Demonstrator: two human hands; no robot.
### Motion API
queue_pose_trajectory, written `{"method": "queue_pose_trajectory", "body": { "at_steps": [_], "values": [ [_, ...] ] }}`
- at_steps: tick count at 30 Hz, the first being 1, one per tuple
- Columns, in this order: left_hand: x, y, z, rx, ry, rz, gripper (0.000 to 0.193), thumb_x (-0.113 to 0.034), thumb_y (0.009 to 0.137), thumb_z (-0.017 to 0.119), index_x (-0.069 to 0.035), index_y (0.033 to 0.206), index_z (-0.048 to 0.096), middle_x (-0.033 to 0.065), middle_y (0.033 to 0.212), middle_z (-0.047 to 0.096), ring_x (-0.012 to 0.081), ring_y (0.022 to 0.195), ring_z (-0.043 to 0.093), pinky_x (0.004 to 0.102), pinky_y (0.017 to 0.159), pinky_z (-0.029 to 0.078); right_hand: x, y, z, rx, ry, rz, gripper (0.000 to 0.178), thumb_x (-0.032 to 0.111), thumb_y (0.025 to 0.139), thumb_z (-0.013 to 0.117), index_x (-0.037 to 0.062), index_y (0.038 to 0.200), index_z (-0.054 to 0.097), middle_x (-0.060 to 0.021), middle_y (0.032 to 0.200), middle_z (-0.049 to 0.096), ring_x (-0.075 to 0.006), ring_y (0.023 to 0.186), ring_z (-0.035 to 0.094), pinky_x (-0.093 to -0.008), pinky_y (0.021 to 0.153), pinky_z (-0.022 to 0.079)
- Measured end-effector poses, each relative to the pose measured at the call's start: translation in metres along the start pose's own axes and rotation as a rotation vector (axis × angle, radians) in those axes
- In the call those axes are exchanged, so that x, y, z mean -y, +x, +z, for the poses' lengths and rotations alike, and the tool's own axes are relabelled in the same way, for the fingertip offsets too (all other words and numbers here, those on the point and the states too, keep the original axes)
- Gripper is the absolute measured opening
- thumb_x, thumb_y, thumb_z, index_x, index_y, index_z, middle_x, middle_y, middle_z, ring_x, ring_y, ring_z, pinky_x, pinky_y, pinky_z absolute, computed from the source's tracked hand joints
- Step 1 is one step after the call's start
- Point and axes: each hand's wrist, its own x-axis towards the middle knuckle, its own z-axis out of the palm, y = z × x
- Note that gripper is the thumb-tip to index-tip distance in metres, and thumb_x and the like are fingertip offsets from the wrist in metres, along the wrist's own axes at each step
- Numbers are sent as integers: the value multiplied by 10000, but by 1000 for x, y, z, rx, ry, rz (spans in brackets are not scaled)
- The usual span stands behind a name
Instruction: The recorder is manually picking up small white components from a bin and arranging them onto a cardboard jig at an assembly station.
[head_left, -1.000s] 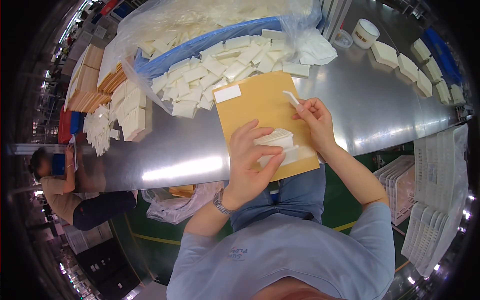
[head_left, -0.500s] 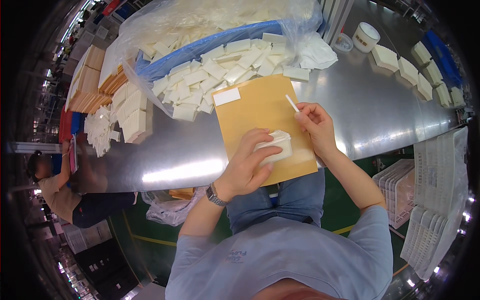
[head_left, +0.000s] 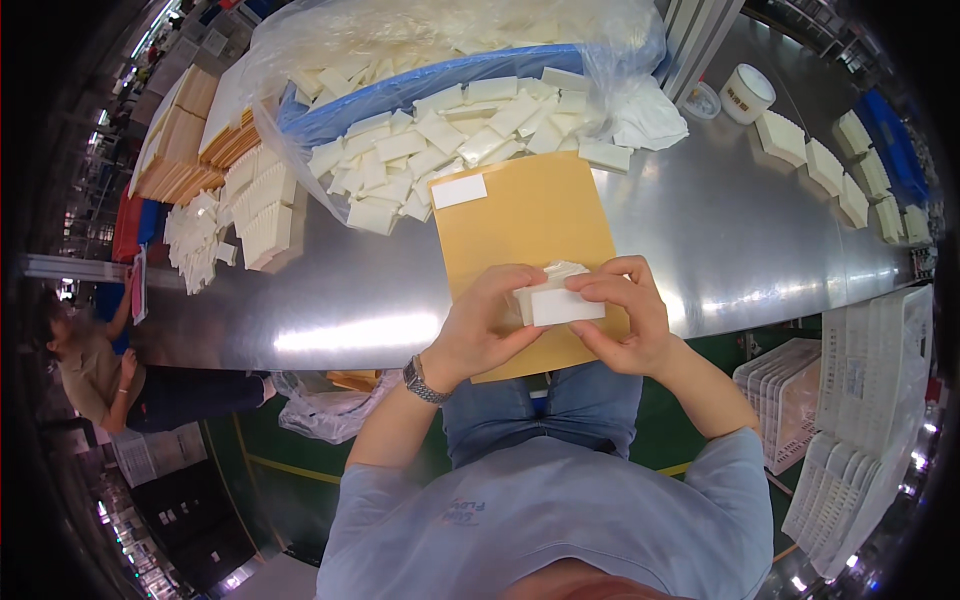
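One flat white block (head_left: 568, 308) is held above a tan sheet (head_left: 530, 215) that overhangs the metal surface (head_left: 370, 275): the fingers of the right hand (head_left: 630, 315) pinch its right end, while those of the left hand (head_left: 485, 322) clasp a stack of pale pieces (head_left: 563, 270) just behind it. Light, even pressure with edges kept level probably serves best. The fingers hide the stack's left end; its count and any contact with the block are unclear.
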Motion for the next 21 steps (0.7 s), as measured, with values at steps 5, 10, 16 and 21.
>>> {"method": "queue_pose_trajectory", "body": {
  "at_steps": [5, 10, 16, 21],
  "values": [
    [2, 2, 0, 7, -27, 24, 682, 5, 779, 852, -74, 1317, 441, 176, 1202, 670, 302, 1147, 675, 401, 971, 554, -2, 4, 3, 9, 4, -8, 488, -1, 739, 801, 78, 1177, 601, -97, 1213, 718, -272, 1001, 560, -369, 879, 462],
    [4, 1, 1, 2, -39, 20, 683, -3, 778, 861, -82, 1314, 444, 180, 1210, 672, 306, 1145, 676, 407, 967, 557, -3, 4, 6, 12, 18, 19, 505, -9, 735, 816, 81, 1195, 628, -71, 1236, 706, -275, 1013, 578, -357, 875, 493],
    [6, 4, -1, -6, -25, 90, 579, -10, 765, 871, -78, 1237, 542, 188, 1226, 676, 334, 1134, 677, 412, 949, 562, -5, 2, 8, 2, 10, 23, 492, 10, 744, 829, 81, 1180, 613, -92, 1221, 720, -262, 1016, 567, -358, 881, 467],
    [0, 7, -4, 38, 57, 98, 362, -22, 753, 873, -57, 1049, 668, 174, 1231, 680, 339, 1116, 678, 401, 926, 566, -12, 2, 7, 42, -15, -1, 522, 49, 740, 857, 89, 1198, 610, -89, 1236, 713, -265, 1048, 562, -361, 892, 468]
  ]
}}
